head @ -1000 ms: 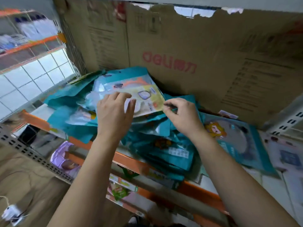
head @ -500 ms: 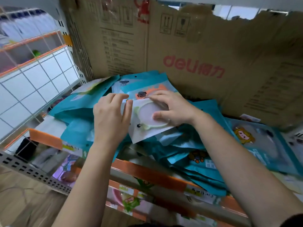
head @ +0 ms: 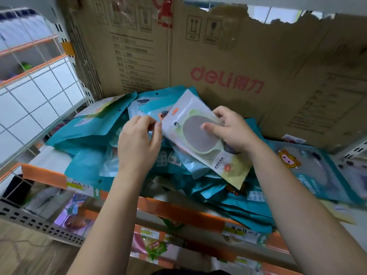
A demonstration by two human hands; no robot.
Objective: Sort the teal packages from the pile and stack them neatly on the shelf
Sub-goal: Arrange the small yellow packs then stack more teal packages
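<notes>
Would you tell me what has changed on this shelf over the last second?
The right hand took hold of the pale package and lifted it, tilted, off the teal pile; the left hand shifted to its left edge. The pile and cardboard box stayed put.

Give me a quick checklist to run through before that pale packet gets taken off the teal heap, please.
1. Right hand grips the pale packet, thumb on its front: ok.
2. Packet colour is teal: not ok; it is white with a green ring and a yellow end.
3. Left hand pinches the packet's left edge: cannot tell; its fingertips are right at that edge.
4. Packet's lower end is free of the teal pile: cannot tell.
5. Pile is neatly stacked: not ok; packages lie crisscross and some overhang the shelf's orange front edge.
</notes>
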